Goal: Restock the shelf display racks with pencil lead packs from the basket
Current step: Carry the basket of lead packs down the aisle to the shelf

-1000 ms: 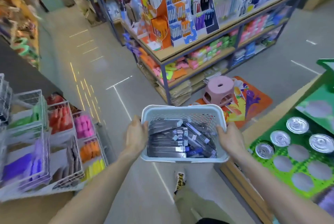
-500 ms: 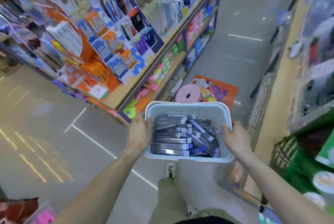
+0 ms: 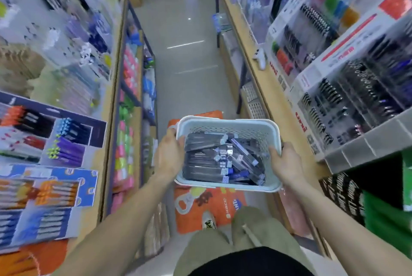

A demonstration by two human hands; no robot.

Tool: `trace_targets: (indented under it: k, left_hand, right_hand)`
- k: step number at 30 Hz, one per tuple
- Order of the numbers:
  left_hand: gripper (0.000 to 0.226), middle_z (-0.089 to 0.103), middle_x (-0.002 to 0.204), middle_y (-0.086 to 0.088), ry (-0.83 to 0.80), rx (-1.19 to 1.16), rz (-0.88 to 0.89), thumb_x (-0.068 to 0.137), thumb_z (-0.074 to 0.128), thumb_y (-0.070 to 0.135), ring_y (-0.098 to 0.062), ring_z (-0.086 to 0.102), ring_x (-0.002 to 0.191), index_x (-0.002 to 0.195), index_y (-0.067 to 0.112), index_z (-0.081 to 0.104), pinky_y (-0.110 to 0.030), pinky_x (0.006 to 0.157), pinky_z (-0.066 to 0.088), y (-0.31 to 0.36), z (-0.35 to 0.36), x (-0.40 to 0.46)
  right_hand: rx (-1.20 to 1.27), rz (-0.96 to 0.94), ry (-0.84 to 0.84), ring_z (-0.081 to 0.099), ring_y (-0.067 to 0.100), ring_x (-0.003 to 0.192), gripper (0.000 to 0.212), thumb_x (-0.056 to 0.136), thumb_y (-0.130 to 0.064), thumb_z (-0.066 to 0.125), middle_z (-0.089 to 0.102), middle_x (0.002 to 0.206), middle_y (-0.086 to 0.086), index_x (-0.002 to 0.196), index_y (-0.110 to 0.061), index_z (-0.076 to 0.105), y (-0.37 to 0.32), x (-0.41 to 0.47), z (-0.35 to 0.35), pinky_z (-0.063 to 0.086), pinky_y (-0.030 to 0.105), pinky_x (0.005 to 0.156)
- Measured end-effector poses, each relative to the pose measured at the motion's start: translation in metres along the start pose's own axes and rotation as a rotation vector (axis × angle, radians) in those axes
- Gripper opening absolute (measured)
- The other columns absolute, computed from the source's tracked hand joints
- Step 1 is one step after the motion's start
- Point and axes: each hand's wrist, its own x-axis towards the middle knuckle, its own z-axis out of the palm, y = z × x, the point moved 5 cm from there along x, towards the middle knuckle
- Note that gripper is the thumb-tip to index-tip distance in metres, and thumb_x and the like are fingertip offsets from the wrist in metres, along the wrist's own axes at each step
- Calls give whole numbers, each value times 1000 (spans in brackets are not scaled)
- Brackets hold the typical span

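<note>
Stationery shelving lines both sides of a narrow aisle, and the pale floor [image 3: 187, 57] runs straight ahead between them in the single head view.

Taking the basket [image 3: 227, 123] as the landmark: it is a pale, perforated plastic tub held level in mid-aisle, in front of the person's waist and above an orange mat [image 3: 207, 206] on the floor. The left hand [image 3: 169, 155] grips the basket's left rim, fingers curled over the edge, and the right hand [image 3: 287, 164] grips the right rim the same way, thumb lying along the top. This two-sided hold likely keeps the load from sliding to one end. Inside the basket the pencil lead packs [image 3: 214, 159] lie flat in a loose pile, dark with white and blue ends, a few slanted across the others near the right wall.

To the basket's right, a wooden shelf edge [image 3: 267, 88] comes close to the rim, and above it stand white display racks [image 3: 347, 88] filled with dark pens or leads; blur keeps me from telling which slots are short of stock. To the basket's left, another shelf unit carries pen boxes [image 3: 66, 133] and bright packets [image 3: 124, 142] on lower tiers, leaving a little more gap. Beyond the basket the aisle is open. Neither hand is free, so I judge the basket must be set down or held one-handed before any pack can be lifted out.
</note>
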Motion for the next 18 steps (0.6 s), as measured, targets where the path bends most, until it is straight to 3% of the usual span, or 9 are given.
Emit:
trace_targets:
  k: [5,8,14,18]
  left_hand:
    - [21,67,101,-24,-70,32,163,107,49,29,-47,63,97,105,8,55,-40,68,33,41,10,87]
    - [18,67,98,-22,-124,62,205,108,47,30,-46,63,95,96,16,44,-39,68,31,60,22,127]
    - [18,66,102,-22,-251,80,262,107,47,28,-45,62,95,99,12,46,-43,71,38,88,51,204]
    - [14,65,106,-21,-336,104,297,106,48,25,-43,60,96,104,10,50,-47,80,46,110,66,240]
  right_hand:
    - [39,82,114,63,37,94,34,104,-32,49,67,104,19,116,-1,52,-14,41,0,41,36,69]
    - [70,120,164,62,34,85,32,105,-32,49,66,97,16,114,-2,53,-20,66,3,45,38,67]
    - [114,208,184,51,24,67,28,106,-30,45,57,85,10,109,-2,47,-29,114,10,31,35,52]
    - [170,265,200,54,20,63,26,107,-30,45,56,79,8,107,-4,43,-31,129,13,36,31,49]
